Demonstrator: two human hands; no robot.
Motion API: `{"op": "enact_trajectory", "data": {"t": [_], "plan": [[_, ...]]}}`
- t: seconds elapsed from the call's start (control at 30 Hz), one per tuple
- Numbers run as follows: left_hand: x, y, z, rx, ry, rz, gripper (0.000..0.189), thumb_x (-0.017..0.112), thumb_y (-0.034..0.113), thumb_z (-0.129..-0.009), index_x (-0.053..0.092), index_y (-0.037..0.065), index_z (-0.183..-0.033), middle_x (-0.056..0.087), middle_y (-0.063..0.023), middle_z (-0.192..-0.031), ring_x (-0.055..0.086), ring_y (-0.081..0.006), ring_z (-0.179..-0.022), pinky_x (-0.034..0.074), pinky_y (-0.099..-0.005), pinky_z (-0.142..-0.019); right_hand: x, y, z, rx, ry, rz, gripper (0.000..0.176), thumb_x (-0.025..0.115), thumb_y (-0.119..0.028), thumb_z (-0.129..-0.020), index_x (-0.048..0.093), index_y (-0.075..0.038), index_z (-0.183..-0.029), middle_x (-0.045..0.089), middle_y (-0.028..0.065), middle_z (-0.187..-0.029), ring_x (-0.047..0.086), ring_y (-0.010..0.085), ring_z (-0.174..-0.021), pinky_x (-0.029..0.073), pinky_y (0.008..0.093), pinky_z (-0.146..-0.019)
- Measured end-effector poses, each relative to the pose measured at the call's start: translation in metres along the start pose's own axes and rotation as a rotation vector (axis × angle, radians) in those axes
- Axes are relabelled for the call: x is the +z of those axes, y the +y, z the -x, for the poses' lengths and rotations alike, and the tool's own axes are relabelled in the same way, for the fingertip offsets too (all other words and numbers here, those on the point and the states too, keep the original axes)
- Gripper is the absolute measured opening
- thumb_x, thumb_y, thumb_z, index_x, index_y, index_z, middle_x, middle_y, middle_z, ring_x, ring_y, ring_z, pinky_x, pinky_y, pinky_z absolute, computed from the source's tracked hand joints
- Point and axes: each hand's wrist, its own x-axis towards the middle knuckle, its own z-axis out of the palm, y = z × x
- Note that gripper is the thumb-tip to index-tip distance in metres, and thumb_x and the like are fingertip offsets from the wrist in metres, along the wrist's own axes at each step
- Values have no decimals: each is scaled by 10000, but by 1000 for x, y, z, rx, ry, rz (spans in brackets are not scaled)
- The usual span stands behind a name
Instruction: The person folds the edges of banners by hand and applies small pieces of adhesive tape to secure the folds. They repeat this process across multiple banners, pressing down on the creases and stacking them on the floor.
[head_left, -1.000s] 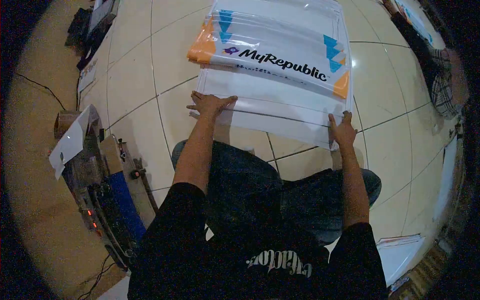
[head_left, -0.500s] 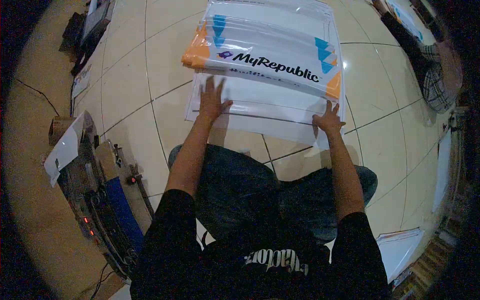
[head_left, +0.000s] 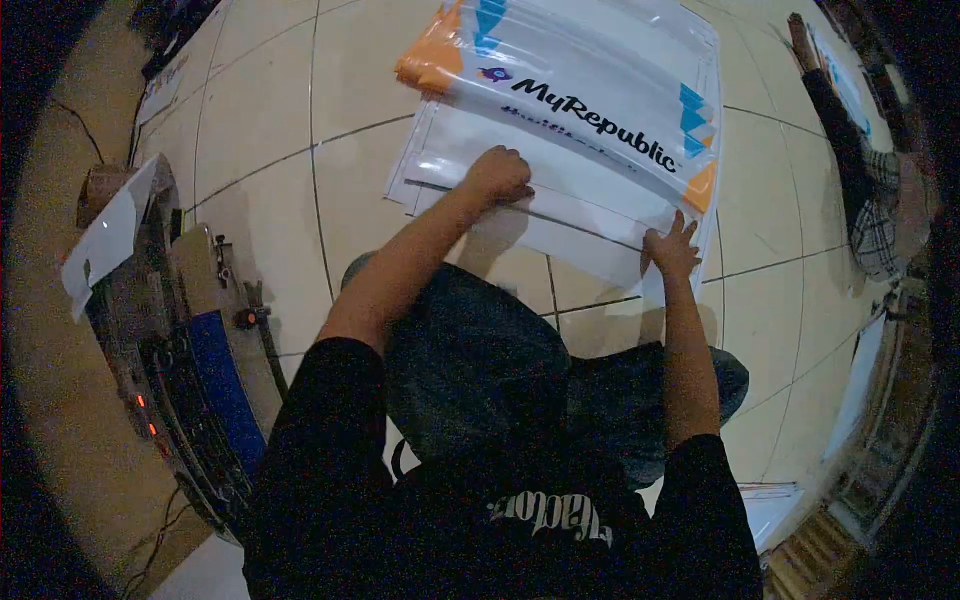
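Observation:
A stack of glossy printed sheets (head_left: 600,115) with orange and blue corners and "MyRepublic" lettering lies on a white sheet (head_left: 590,185) on the tiled floor. My left hand (head_left: 497,176) rests near the white sheet's lower edge, fingers curled together; what they hold, if anything, is too small to tell. At the sheet's lower right corner, just below the orange print, my right hand (head_left: 673,248) touches the sheet with its fingers spread.
A dark machine with red lights (head_left: 150,400) and a blue strip stands at the left, a roll of brown tape (head_left: 104,190) behind it. Another person's arm (head_left: 835,120) reaches over a printed sheet at the upper right. White sheets (head_left: 770,510) lie at the lower right.
My left hand has moved right along the white sheet, and its fingers have curled from spread to closed. My right hand stays at the corner. The view has shifted slightly.

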Motion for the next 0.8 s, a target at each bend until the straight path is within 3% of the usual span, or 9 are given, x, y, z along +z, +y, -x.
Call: {"op": "enact_trajectory", "data": {"t": [0.07,0.1,0.17,0.23,0.27,0.4,0.53,0.7,0.8], "plan": [[4,17,-5,-118,57,-26,288,685,353,-721,660,68,-692,644,-116,-770,614,-289,-854,471,-411,-765,-6,-8,4,86,-19,9,881,591,-468,-737,180,-190,-1466,137,180,-1521,278,564,-1267,187,723,-983],[5,21,-7,-166,87,-61,141,696,232,-711,688,96,-749,671,-106,-790,643,-261,-793,479,-404,-722,-9,-12,10,84,-17,16,881,591,-468,-737,180,-190,-1466,137,180,-1521,278,564,-1267,187,723,-983],[9,28,-6,-232,142,-30,119,683,208,-713,686,95,-749,671,-107,-778,646,-261,-772,476,-403,-718,-13,-21,29,-77,311,161,806,620,-353,-768,237,-170,-1454,191,188,-1506,285,465,-1316,199,685,-1011],[7,31,-8,-295,197,-7,98,670,185,-715,684,93,-749,671,-107,-767,649,-261,-750,474,-402,-713,17,-22,40,-518,296,-151,713,613,-239,-798,302,-112,-1428,281,206,-1466,329,368,-1325,228,579,-1065],[7,35,-9,-343,158,12,132,672,209,-720,665,89,-774,660,-112,-777,644,-278,-775,482,-419,-726,41,-26,60,-660,90,-319,637,581,-209,-827,340,-61,-1398,365,219,-1414,360,345,-1306,249,457,-1095],[23,37,-11,-391,184,61,113,634,185,-739,642,83,-785,642,-134,-786,643,-310,-766,506,-449,-712,56,-87,147,-1065,-325,-496,623,661,-192,-751,440,-29,-1310,451,208,-1337,416,369,-1248,326,424,-1060],[22,43,-9,-401,167,27,112,614,180,-736,645,77,-770,635,-147,-772,642,-320,-739,518,-453,-676,52,-119,163,-1092,-213,-594,582,673,-118,-725,475,-38,-1267,513,180,-1262,465,346,-1195,371,423,-1017],[-19,64,-11,-527,-10,72,149,670,205,-747,689,63,-788,671,-143,-817,674,-282,-780,537,-393,-703,63,-131,152,-1131,-436,-459,539,673,-81,-676,545,-59,-1199,534,159,-1205,495,334,-1141,398,423,-986],[-15,68,-16,-567,3,66,162,672,215,-752,686,58,-792,661,-127,-811,664,-293,-784,529,-389,-727,47,-114,160,-1095,-205,-688,500,601,-52,-731,532,-83,-1225,534,181,-1216,516,363,-1113,413,412,-971]]}}
